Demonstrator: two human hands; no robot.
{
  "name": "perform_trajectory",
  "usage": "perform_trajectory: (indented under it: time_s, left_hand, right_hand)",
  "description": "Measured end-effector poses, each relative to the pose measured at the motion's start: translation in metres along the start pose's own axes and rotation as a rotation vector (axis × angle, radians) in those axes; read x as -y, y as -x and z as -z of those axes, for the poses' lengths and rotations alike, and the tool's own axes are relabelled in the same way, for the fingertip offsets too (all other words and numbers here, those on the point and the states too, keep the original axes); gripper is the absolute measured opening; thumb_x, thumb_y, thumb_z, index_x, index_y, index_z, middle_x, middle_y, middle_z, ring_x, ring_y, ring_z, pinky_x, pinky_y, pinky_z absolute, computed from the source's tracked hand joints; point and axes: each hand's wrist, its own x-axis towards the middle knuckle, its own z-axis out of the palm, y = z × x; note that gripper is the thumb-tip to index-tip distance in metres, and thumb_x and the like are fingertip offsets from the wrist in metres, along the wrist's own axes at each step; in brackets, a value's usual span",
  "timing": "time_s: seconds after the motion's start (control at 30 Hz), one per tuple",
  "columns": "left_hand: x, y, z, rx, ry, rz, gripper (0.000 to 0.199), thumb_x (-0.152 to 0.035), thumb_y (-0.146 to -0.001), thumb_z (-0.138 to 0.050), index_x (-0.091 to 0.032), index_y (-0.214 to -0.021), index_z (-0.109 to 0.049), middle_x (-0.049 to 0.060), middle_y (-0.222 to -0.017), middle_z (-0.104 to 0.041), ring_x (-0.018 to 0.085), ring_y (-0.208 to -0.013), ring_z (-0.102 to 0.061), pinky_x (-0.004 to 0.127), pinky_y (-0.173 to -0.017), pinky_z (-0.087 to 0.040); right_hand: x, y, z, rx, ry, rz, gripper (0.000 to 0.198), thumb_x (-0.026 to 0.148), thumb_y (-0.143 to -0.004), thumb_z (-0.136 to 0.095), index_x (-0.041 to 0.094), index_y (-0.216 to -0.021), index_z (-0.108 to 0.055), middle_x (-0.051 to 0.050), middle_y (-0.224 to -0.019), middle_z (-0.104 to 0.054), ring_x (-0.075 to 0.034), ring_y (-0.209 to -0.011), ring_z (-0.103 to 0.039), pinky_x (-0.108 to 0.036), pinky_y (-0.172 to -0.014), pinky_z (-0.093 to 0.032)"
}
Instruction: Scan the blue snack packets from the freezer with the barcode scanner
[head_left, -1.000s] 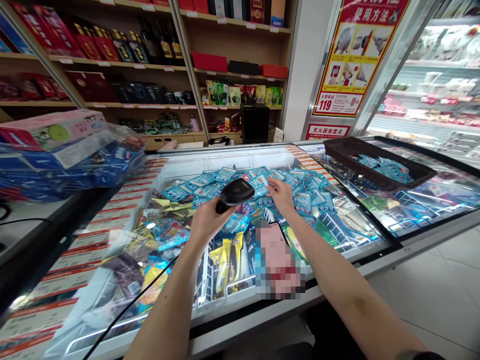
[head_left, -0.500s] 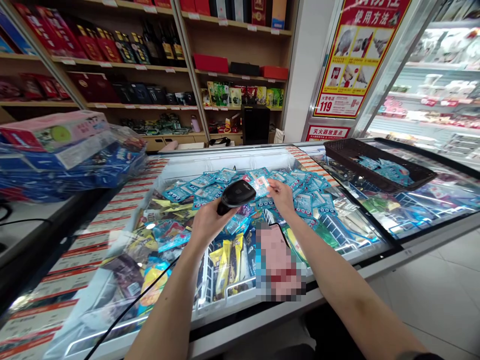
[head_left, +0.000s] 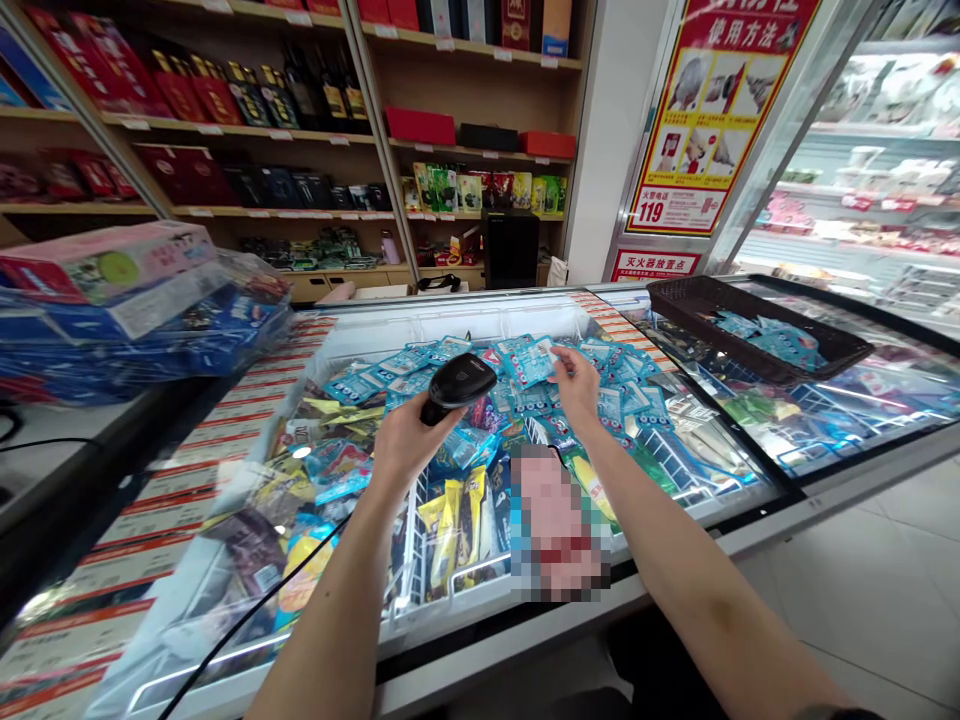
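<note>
Because the black cable slants off toward the lower left, I think a snag could jerk my left hand, curled firmly around the scanner. Rightward, the blue packet sits over a heap of lookalikes; my right hand pinches only 1 edge, fingertips nearly together, so it could slip and get lost.

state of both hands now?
Left hand: closed, holding a black scanner.
Right hand: closed, fingertips pinching the edge of a blue packet.
</note>
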Motion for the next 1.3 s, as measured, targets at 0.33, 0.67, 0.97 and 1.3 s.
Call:
perform_trajectory:
  time_s: [0.33, 0.67, 0.97, 1.3]
  left_hand:
    - [0.019, -0.007, 0.009, -0.071, 0.035, 0.101, 0.058, -0.070, -0.071, -0.050, -0.022, -0.098, -0.068, 0.005, -0.073, -0.068, 0.023, -0.069, -0.060, 0.026, -0.055, -0.034]
    - [0.023, -0.008, 0.012, -0.123, 0.025, 0.134, 0.056, -0.068, -0.072, -0.050, -0.020, -0.095, -0.068, 0.006, -0.073, -0.070, 0.024, -0.071, -0.061, 0.026, -0.057, -0.036]
    - [0.025, -0.007, 0.026, -0.211, 0.058, 0.215, 0.049, -0.062, -0.072, -0.052, -0.019, -0.091, -0.067, 0.007, -0.069, -0.068, 0.027, -0.075, -0.065, 0.028, -0.060, -0.041]
    - [0.036, -0.009, 0.034, -0.209, 0.083, 0.260, 0.047, -0.060, -0.071, -0.054, -0.022, -0.096, -0.067, 0.006, -0.069, -0.068, 0.028, -0.076, -0.066, 0.030, -0.060, -0.042]
  right_hand:
    - [-0.009, -0.012, 0.023, -0.208, 0.448, -0.020, 0.035, 0.028, -0.083, -0.049, 0.012, -0.110, -0.063, -0.013, -0.107, -0.062, -0.024, -0.098, -0.056, -0.038, -0.091, -0.041]
    - [0.005, 0.000, 0.025, -0.189, 0.796, 0.037, 0.038, 0.031, -0.086, -0.048, 0.017, -0.119, -0.060, -0.015, -0.139, -0.042, -0.034, -0.125, -0.032, -0.053, -0.100, -0.026]
    - [0.004, 0.006, 0.010, -0.030, 0.799, 0.180, 0.031, 0.032, -0.090, -0.046, 0.019, -0.111, -0.065, -0.010, -0.126, -0.058, -0.028, -0.120, -0.044, -0.059, -0.109, -0.007]
    - [0.036, -0.016, -0.058, 0.468, 0.595, 0.279, 0.037, 0.033, -0.091, -0.046, 0.015, -0.121, -0.061, -0.011, -0.122, -0.062, -0.023, -0.113, -0.054, -0.035, -0.101, -0.038]
